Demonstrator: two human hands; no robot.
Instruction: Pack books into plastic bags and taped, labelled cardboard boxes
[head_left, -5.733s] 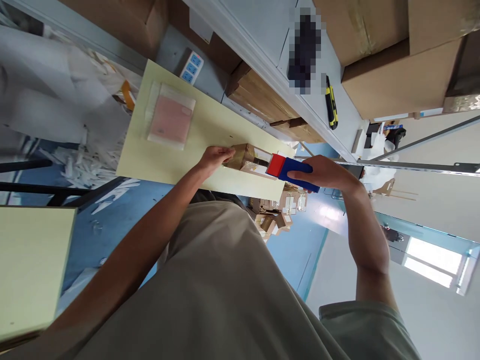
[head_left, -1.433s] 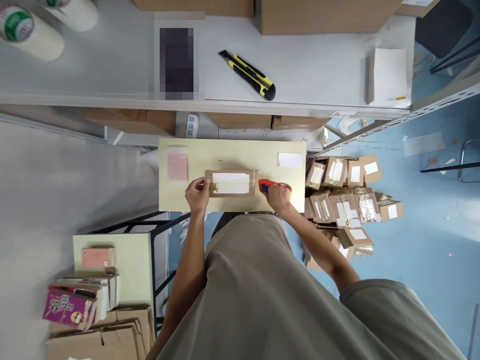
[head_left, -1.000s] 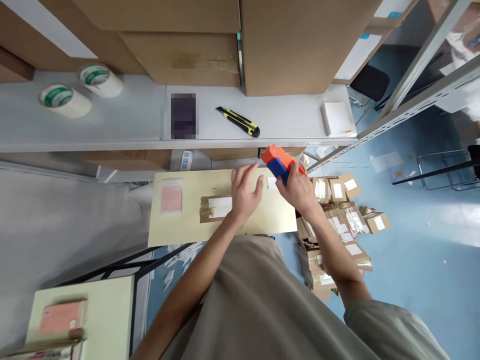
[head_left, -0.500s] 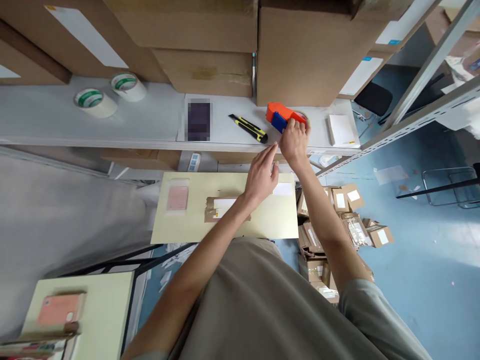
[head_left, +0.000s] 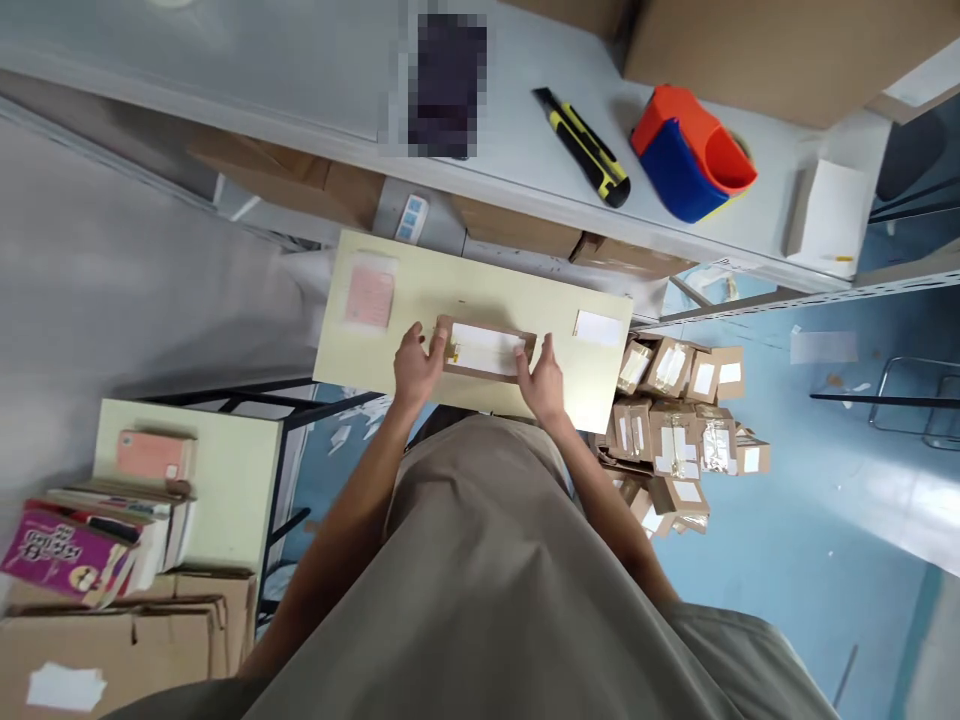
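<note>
A small cardboard box (head_left: 491,372) with a white label on its top is gripped at both ends over the pale yellow table (head_left: 352,365). My left hand (head_left: 417,368) closes on its left end, thumb along the edge. At the right end my right hand (head_left: 541,380) does the same, its thumb over the label. The orange and blue tape dispenser (head_left: 686,160) rests on the grey shelf (head_left: 300,90), and the yellow and black utility knife (head_left: 585,150) lies to its left.
A pink slip (head_left: 370,295) and a white label (head_left: 598,328) lie on the table. White paper (head_left: 829,215) sits at the shelf's right end. Taped cardboard boxes (head_left: 675,440) are piled on the floor to the right. Books (head_left: 75,550) and flattened cardboard (head_left: 112,650) are at lower left.
My right hand has let go of the tape dispenser, which now stands on the shelf. Both hands have come down to the small box, and the view has tilted down.
</note>
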